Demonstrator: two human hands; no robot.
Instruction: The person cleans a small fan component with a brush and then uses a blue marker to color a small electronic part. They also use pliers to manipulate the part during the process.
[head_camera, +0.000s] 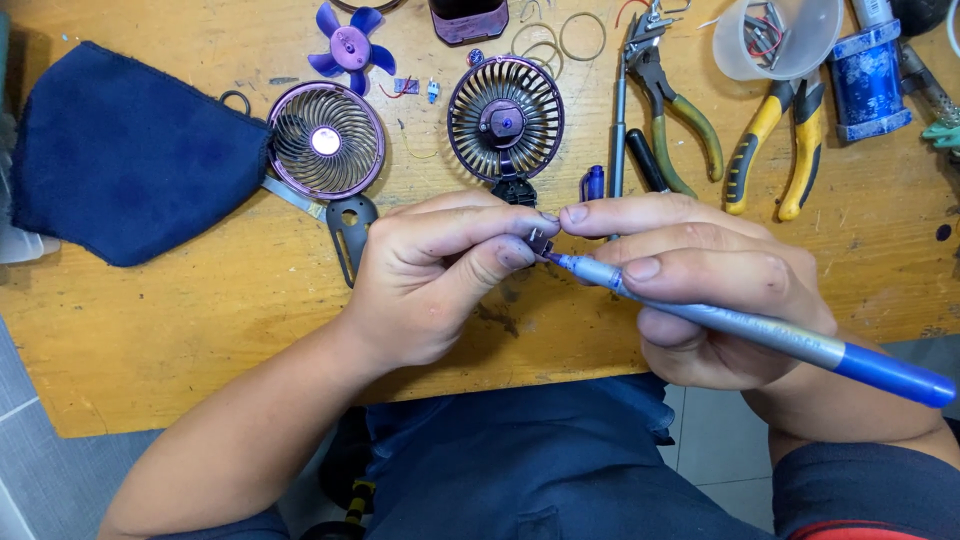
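Note:
My left hand (440, 265) pinches a tiny dark part (540, 241) between thumb and forefinger at the table's front edge. My right hand (700, 285) grips a blue and grey pen-shaped tool (760, 330), its tip touching that small part. Both hands meet above the wooden table (180, 330). Behind them lie a purple fan front grille (326, 140) and the fan's rear grille with motor (505, 118). A purple fan blade (351, 48) lies further back.
A dark blue cloth (120, 150) covers the left of the table. Green-handled pliers (670, 110), yellow-handled pliers (775, 150), a clear plastic cup (780, 40), a blue cylinder (868, 80), rubber bands (560, 38) and a black bracket (350, 228) lie around.

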